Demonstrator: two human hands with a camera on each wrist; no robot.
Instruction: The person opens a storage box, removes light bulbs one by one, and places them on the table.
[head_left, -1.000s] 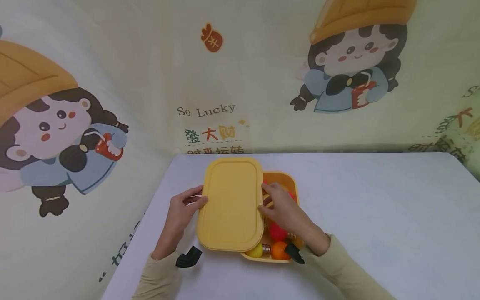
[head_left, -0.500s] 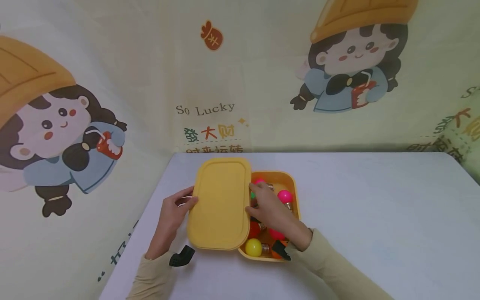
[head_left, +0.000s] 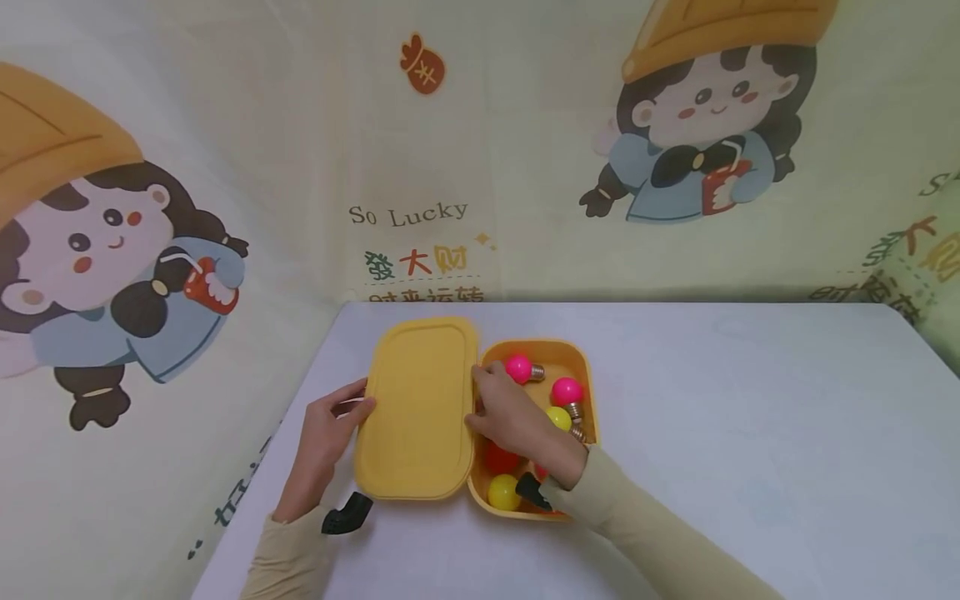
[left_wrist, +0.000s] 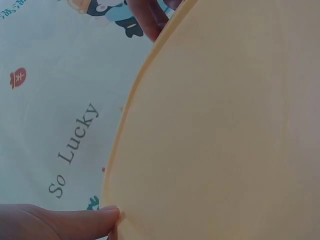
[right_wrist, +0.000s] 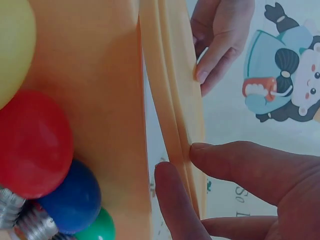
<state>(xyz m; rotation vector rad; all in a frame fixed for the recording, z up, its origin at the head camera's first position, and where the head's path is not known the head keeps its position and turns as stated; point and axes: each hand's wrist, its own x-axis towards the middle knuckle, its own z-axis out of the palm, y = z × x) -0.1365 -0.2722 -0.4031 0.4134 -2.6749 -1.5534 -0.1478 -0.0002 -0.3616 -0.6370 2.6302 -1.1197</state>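
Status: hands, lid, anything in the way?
Left hand, right hand: both grip lid, opposite edges. Lid off, left of box. In the way: right forearm, hiding some bulbs from head view.

Lid [head_left: 420, 408] is observed as smooth, matt plastic. Box [head_left: 551, 347] is likewise seen as smooth plastic. Bulbs [right_wrist: 35, 145] are finished smooth and glossy; their threaded bases [right_wrist: 37, 225] are noted as shiny metal. Sleeves [head_left: 285, 558] are made of matt, wrinkled cloth. Tabletop [head_left: 750, 408] is surfaced smooth and matt. Backdrop [head_left: 540, 167] is matt, lightly creased.
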